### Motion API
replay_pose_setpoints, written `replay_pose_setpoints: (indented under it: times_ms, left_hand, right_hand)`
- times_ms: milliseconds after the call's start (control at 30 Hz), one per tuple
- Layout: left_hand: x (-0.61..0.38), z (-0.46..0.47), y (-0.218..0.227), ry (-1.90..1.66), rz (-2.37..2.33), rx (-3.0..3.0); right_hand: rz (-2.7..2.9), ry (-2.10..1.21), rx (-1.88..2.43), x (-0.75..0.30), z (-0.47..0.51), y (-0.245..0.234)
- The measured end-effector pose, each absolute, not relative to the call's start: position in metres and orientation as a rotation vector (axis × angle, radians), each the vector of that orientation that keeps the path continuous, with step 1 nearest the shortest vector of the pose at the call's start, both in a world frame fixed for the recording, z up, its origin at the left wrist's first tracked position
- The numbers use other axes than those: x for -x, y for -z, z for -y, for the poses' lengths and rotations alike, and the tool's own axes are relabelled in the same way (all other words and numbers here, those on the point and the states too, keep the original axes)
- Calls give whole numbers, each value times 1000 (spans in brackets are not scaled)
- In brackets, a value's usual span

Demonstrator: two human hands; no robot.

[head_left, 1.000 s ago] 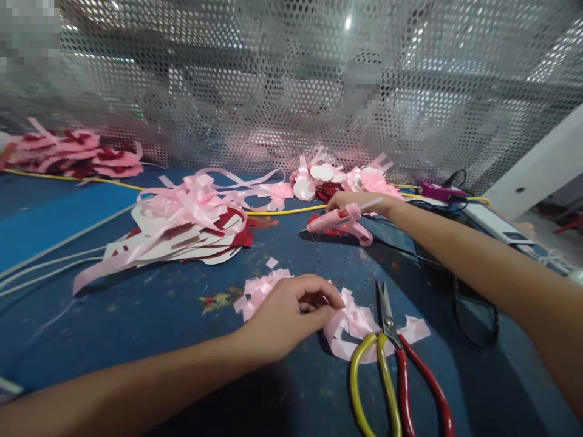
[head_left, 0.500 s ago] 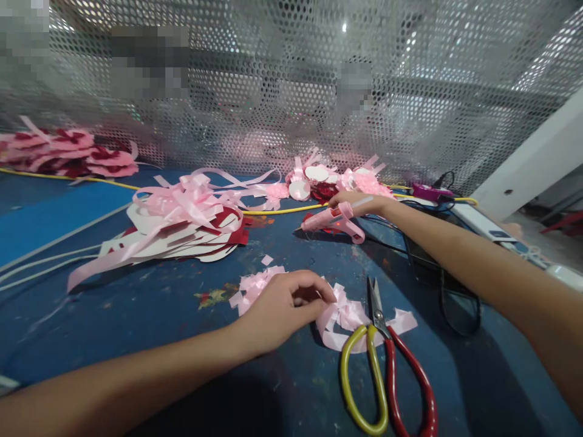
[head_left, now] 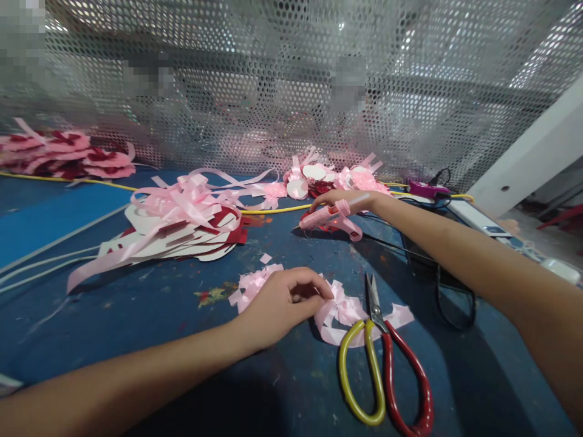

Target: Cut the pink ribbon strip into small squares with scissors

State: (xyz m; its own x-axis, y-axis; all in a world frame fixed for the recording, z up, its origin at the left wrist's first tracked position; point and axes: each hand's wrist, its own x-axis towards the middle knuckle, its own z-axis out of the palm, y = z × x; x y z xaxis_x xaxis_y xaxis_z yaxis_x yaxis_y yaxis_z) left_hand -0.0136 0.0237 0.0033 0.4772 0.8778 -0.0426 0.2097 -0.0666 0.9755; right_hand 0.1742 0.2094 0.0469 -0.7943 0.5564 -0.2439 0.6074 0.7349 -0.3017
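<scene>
My left hand [head_left: 282,303] rests on the blue table [head_left: 136,315] with its fingers pinched on a pink ribbon bow [head_left: 341,309]. Small pink ribbon scraps [head_left: 250,284] lie just behind that hand. My right hand [head_left: 348,199] reaches far across the table and is wrapped round a pink hot glue gun [head_left: 330,220], whose nozzle points left and hangs a little above the table. Scissors [head_left: 387,370] with one yellow and one red handle lie shut beside the bow, their blades pointing away from me.
A stack of red and white paper cutouts topped with pink ribbon [head_left: 182,221] lies at centre left. More pink bows [head_left: 337,179] sit by the perforated metal screen [head_left: 291,91]. A yellow cable [head_left: 273,211] and black cords [head_left: 450,291] cross the table.
My right hand has lifted the glue gun slightly and drawn it a little left. My left hand stays pinched on the bow. The view has shifted a bit.
</scene>
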Motion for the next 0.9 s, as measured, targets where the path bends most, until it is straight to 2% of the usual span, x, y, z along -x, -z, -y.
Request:
replay_pose_setpoints:
  times_ms: [533, 700, 900]
  left_hand:
    - [16, -23, 0, -731, -949, -1626]
    - [16, -24, 0, -723, -932, -1616]
    - [16, -23, 1, -733, -927, -1612]
  right_hand:
    - [-2569, 520, -1118, -170, -243, -29]
    - [-2637, 596, -1171, -182, -241, -45]
    - [-2729, 606, -1487, -233, -211, -80]
